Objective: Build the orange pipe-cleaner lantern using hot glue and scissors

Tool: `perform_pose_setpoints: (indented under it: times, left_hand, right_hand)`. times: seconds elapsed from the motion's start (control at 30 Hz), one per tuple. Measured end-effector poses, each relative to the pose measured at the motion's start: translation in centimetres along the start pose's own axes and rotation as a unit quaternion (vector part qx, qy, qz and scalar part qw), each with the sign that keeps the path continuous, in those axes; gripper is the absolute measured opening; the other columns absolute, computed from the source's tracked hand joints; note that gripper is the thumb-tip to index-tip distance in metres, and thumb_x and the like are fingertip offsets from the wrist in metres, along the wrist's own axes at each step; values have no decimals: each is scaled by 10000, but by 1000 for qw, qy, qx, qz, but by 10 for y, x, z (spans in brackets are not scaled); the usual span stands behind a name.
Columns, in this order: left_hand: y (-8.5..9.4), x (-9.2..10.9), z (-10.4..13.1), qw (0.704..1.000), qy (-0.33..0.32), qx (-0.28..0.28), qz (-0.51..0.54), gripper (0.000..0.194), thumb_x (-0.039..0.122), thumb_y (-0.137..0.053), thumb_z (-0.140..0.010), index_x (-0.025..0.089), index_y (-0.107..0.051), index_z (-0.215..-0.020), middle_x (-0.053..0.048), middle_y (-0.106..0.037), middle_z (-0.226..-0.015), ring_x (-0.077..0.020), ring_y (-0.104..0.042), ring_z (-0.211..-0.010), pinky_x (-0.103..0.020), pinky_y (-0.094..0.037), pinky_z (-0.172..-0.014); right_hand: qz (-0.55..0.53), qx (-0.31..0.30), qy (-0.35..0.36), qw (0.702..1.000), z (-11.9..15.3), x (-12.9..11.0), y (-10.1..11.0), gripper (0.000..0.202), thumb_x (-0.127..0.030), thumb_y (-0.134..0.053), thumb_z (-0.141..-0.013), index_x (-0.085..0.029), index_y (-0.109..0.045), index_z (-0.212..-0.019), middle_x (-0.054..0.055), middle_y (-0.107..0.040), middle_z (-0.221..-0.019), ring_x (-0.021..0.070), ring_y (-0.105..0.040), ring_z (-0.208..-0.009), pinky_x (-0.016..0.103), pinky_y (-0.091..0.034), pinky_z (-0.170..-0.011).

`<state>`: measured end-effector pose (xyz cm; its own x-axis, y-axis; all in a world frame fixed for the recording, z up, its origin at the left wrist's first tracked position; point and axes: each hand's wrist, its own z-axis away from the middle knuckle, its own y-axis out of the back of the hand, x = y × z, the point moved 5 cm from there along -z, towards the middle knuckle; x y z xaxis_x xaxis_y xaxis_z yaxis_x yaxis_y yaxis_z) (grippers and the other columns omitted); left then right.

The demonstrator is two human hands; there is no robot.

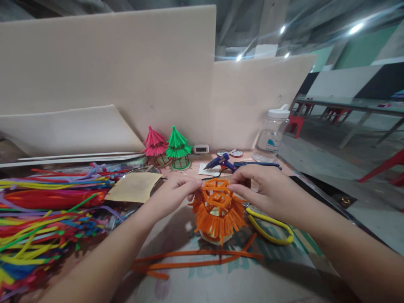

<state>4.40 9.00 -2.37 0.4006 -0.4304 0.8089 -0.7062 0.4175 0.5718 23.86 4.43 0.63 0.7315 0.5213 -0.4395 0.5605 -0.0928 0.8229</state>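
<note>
Left hand point(176, 190): fingertips pinched on orange frame point(221, 225) | right hand point(263, 184): pinched on opposite side | bottle point(269, 136): tabletop's point(288, 171) far right corner

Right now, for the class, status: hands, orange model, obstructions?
Left hand and right hand flanking top of orange model. Model upright. Loose orange strips nearer, yellow-handled tool right; neither blocking.

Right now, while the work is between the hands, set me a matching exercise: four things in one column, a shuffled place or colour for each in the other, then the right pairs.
Things:
1. orange model
2. glue gun
3. water bottle
4. loose orange strips

Descriptions:
A. standing upright, at the right of the table's far end
B. lying below the hands in the picture
C. between left hand and right hand
D. mostly blue

Pairs: 1-C, 2-D, 3-A, 4-B
</note>
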Motion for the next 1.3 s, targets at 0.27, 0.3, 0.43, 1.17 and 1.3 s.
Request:
perform_pose_setpoints:
  times: [0.27, 0.3, 0.43, 1.17, 1.3]
  left_hand:
    - [-1, 2, 1, 1000, 3, -9, 3, 411, 415, -515, -920, 161, -602, -609, 9, -566, -608, -131, -510, -610, -249, -384, -591]
    - [-2, 3, 1, 1000, 3, -12, 9, 407, 414, -519, -918, 160, -607, -613, 9, -566, -610, -130, -509, -609, -248, -383, -589]
    - [-3, 3, 1, 1000, 7, -20, 22, 402, 414, -532, -915, 157, -619, -619, 8, -575, -610, -127, -510, -603, -246, -383, -587]
    - [2, 1, 3, 999, 20, -41, 18, 422, 464, -529, -912, 174, -653, -632, -8, -630, -642, -147, -539, -622, -259, -423, -622]
    - [19, -7, 5, 998, 59, 6, 12, 484, 564, -451, -938, 190, -697, -753, -25, -676, -722, -156, -563, -658, -256, -445, -626]
  right_hand:
    - [-16, -12, -10, 1000, -1, 5, -3, 156, -315, -582, -935, -226, -659, -832, -29, -688, -764, 130, -599, -674, 260, -400, -599]
    - [-17, -11, -10, 1000, -1, 5, -3, 158, -314, -581, -935, -225, -657, -829, -28, -687, -762, 130, -600, -674, 258, -401, -597]
    - [-12, -19, -12, 1000, 0, 6, -2, 162, -318, -578, -938, -224, -663, -838, -21, -694, -773, 132, -602, -671, 257, -396, -588]
    - [-114, -126, -61, 984, -1, 46, -18, 131, -316, -601, -886, -214, -683, -868, 21, -710, -873, 174, -629, -793, 286, -459, -691]
    - [-113, -49, -99, 987, 3, 59, -19, 278, -383, -567, -909, -206, -488, -711, -45, -512, -651, 118, -458, -601, 245, -329, -543]
